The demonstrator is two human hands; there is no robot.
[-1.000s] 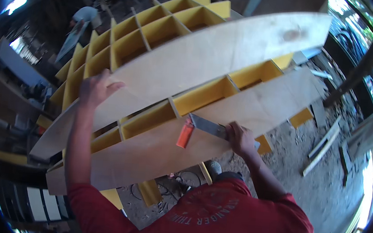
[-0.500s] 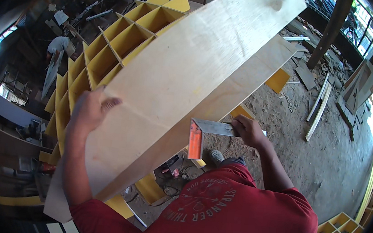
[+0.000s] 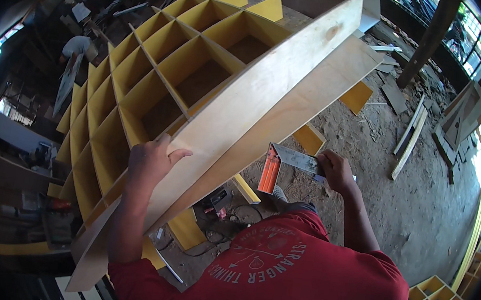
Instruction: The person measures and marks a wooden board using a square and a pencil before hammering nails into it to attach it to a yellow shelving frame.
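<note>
A long pale plywood board (image 3: 271, 75) stands tilted on its edge along a yellow grid frame (image 3: 135, 73). My left hand (image 3: 149, 161) grips the board's upper edge, thumb on the near face and fingers over the far side. Just below it, a second plywood board (image 3: 309, 93) lies flatter, its near edge toward me. My right hand (image 3: 337, 171) holds a try square (image 3: 270, 170) by its metal blade, with the orange stock pointing down to the left. The square hangs in the air, apart from the boards.
Yellow offcuts (image 3: 356, 97) stick out beneath the boards. Cables and a dark power tool (image 3: 216, 201) lie on the floor near my feet. Wood strips (image 3: 409, 143) and scraps lie at the right; a smaller yellow grid (image 3: 429, 295) stands lower right. Another person (image 3: 76, 47) bends over far left.
The plywood board has tipped up onto its edge, uncovering more of the yellow grid. My left hand has moved right with it. My right hand and the try square have shifted slightly right.
</note>
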